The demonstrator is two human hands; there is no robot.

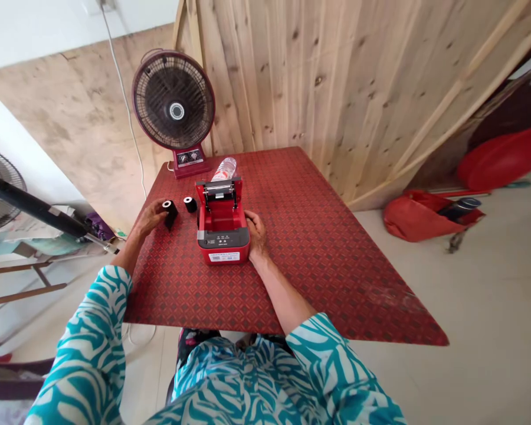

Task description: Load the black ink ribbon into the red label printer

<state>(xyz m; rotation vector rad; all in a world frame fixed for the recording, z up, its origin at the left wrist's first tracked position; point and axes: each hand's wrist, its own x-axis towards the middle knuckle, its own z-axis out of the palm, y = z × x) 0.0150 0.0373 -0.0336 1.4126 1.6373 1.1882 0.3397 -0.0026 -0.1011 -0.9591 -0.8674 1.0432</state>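
A red and black receipt printer stands on the table with its lid raised, and the red paper bay inside is exposed. My right hand is closed against the printer's right side, its fingers curled along the edge. Left of the printer, my left hand grips a black paper roll with a white end; its fingers are partly hidden. Between that roll and the printer stands a second black roll, touched by neither hand.
Behind the printer lies a clear plastic bottle. A dark red fan stands at the table's far left corner, before a wooden wall. On the floor at right is a red bag; another fan is at left.
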